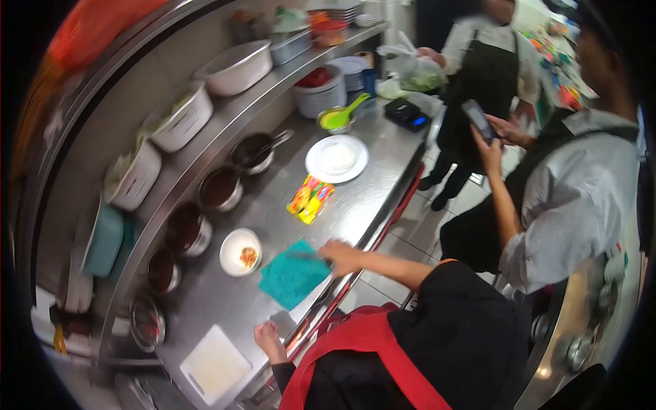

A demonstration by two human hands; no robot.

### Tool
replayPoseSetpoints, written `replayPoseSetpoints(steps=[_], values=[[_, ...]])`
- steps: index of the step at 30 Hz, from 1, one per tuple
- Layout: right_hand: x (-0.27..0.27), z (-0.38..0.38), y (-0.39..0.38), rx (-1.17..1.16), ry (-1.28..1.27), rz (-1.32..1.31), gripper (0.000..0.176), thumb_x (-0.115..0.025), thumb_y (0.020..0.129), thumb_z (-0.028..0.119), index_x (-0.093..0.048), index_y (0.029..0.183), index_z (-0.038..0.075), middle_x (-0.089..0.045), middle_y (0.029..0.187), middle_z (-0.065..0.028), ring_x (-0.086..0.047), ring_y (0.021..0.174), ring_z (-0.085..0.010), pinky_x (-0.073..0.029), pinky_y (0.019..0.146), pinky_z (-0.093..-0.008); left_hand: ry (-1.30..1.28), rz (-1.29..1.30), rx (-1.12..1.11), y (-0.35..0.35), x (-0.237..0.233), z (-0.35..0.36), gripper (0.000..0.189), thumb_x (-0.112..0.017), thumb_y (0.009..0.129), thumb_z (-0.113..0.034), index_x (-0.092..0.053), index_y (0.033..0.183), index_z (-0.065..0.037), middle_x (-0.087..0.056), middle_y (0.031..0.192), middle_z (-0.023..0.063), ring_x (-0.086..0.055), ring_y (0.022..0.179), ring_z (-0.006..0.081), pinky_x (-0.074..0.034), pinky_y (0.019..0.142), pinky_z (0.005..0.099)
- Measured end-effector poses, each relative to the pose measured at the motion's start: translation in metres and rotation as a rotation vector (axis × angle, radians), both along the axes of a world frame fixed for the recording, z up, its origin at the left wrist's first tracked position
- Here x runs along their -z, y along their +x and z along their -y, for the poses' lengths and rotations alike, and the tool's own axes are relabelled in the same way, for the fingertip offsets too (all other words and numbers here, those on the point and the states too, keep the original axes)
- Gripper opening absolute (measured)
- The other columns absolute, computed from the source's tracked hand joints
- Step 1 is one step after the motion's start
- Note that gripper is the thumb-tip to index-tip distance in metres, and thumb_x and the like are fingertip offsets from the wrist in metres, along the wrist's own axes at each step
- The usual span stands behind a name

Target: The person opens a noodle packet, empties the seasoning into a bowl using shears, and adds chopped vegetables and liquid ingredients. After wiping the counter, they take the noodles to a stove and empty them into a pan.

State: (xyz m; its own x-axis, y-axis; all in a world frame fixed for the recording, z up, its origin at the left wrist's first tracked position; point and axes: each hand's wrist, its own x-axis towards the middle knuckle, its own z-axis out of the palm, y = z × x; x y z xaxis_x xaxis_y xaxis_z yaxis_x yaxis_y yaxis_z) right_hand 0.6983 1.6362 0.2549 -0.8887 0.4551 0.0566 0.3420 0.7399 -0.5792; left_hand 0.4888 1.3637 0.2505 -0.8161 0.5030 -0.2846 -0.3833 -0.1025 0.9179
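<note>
1. Your right grip (342, 258) is at the near edge of the teal cloth (292, 279), fingers curled over. A blurred dark strip (309, 256) runs from it across the cloth; you cannot tell from this view what that is, or how tightly your fingers are closed.
2. The teal cloth lies spread on the table (266, 215), reaching out from the right grip toward the bowl.
3. Your left grip (268, 339) is near the table's front edge, well apart from the right one, its fingers bent inward. A small grey patch lies just beside it; whether you hold anything there cannot be told.
4. Just past the left grip, outward from you, lies the white cutting board (217, 364).
5. Beyond the cloth from your right grip is the white bowl (231, 247), with some chopped food (249, 257) inside.
6. Farther along the table on the right grip's outer side is the yellow packet (310, 199), and past that the white plate (316, 165).
</note>
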Motion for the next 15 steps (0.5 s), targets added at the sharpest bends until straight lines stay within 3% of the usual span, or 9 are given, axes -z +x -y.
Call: replayPoseSetpoints(steps=[2,4,6,8,10,11,13,15], values=[[0.021,-0.028,0.012,0.124,0.052,-0.122,0.065,-0.071,0.054,0.024,-0.045,0.112,0.010,-0.045,0.109,-0.0178,-0.043,0.101,-0.0372,-0.039,0.083,-0.0470,-0.016,-0.019,-0.028,0.000,-0.001,0.004,0.007,-0.057,0.079,-0.006,-0.050,0.079,-0.006,-0.054,0.072,0.0038,-0.053,0.067,0.0118,-0.044,0.060,0.0228],[-0.004,-0.037,0.017,0.322,0.124,0.035,0.066,-0.071,0.054,0.023,-0.044,0.113,0.012,-0.043,0.109,-0.0175,-0.043,0.100,-0.0372,-0.040,0.081,-0.0472,-0.012,0.005,-0.034,-0.002,-0.001,0.002,0.009,-0.058,0.078,-0.006,-0.050,0.078,-0.003,-0.054,0.071,0.0048,-0.054,0.066,0.0119,-0.045,0.059,0.0219],[-0.014,-0.045,0.012,0.348,0.105,0.135,0.065,-0.072,0.057,0.026,-0.045,0.114,0.013,-0.043,0.109,-0.0163,-0.042,0.105,-0.0373,-0.038,0.086,-0.0490,-0.025,0.035,-0.063,-0.004,0.002,0.003,0.006,-0.056,0.078,-0.003,-0.050,0.077,-0.003,-0.055,0.072,0.0055,-0.056,0.065,0.0123,-0.046,0.059,0.0218],[-0.007,-0.043,-0.005,0.384,0.368,0.215,0.058,-0.070,0.062,0.029,-0.048,0.113,0.013,-0.043,0.114,-0.0161,-0.038,0.112,-0.0388,-0.033,0.090,-0.0548,0.023,0.034,-0.073,-0.008,0.004,0.004,0.005,-0.055,0.079,-0.002,-0.050,0.078,-0.004,-0.057,0.073,0.0061,-0.055,0.064,0.0120,-0.046,0.058,0.0218],[-0.002,-0.026,-0.034,0.364,0.484,0.126,0.054,-0.067,0.068,0.034,-0.050,0.114,0.013,-0.041,0.121,-0.0165,-0.032,0.120,-0.0392,-0.027,0.093,-0.0611,0.005,0.028,-0.103,-0.013,0.002,0.007,0.005,-0.054,0.079,-0.001,-0.050,0.078,-0.005,-0.057,0.073,0.0064,-0.055,0.064,0.0120,-0.046,0.059,0.0221],[-0.024,-0.002,-0.052,0.277,0.387,0.121,0.054,-0.065,0.070,0.037,-0.050,0.117,0.015,-0.039,0.127,-0.0157,-0.029,0.123,-0.0383,-0.024,0.095,-0.0629,-0.010,0.027,-0.114,-0.014,0.002,0.011,0.006,-0.054,0.079,-0.001,-0.051,0.078,-0.005,-0.058,0.074,0.0066,-0.055,0.064,0.0120,-0.046,0.059,0.0223],[-0.017,0.038,-0.080,-0.092,0.305,0.039,0.055,-0.060,0.074,0.043,-0.046,0.123,0.020,-0.034,0.134,-0.0131,-0.026,0.126,-0.0378,-0.021,0.097,-0.0626,0.011,0.040,-0.139,-0.017,0.005,0.020,0.006,-0.054,0.079,-0.001,-0.051,0.078,-0.005,-0.058,0.074,0.0067,-0.055,0.065,0.0118,-0.046,0.060,0.0226],[0.003,0.069,-0.108,-0.330,0.397,0.090,0.053,-0.051,0.080,0.046,-0.041,0.128,0.026,-0.031,0.138,-0.0086,-0.024,0.128,-0.0367,-0.017,0.098,-0.0620,0.034,0.054,-0.170,-0.018,0.002,0.025,0.006,-0.054,0.079,0.000,-0.050,0.078,-0.005,-0.058,0.075,0.0066,-0.055,0.065,0.0116,-0.045,0.062,0.0230]])
